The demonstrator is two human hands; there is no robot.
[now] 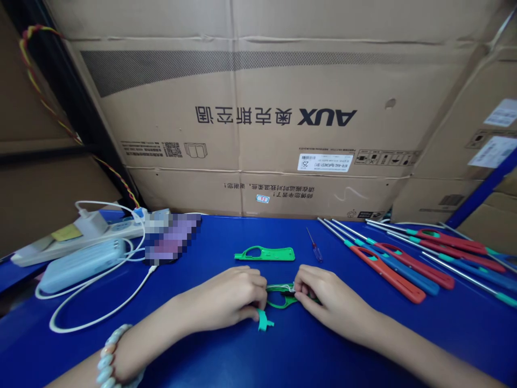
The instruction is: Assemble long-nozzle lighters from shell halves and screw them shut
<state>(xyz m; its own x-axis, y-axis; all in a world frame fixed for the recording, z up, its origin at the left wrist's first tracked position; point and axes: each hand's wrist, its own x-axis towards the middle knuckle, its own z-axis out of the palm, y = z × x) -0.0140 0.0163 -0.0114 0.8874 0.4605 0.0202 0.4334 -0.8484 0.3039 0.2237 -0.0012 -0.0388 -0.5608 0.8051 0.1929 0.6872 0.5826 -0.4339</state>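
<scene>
A green lighter casing half (283,303), with an oval opening, lies between my hands on the blue table. My left hand (238,293) is closed on its left end, fingertips hidden behind the hand. My right hand (323,293) is closed over its right end, with thumb and index finger pinching near a thin white wire (285,287) and a small dark part. Just below my left thumb is a teal trigger piece (263,321); whether the thumb touches it I cannot tell. Beyond my hands lies the other green casing half (272,254).
A small screwdriver (317,251) lies behind my right hand. Several long-necked lighters (388,273) in red and blue lie at the right. At the left are a power bank (83,265), a power strip (117,230), a phone (175,237) and white cables. A large cardboard box (258,81) stands behind.
</scene>
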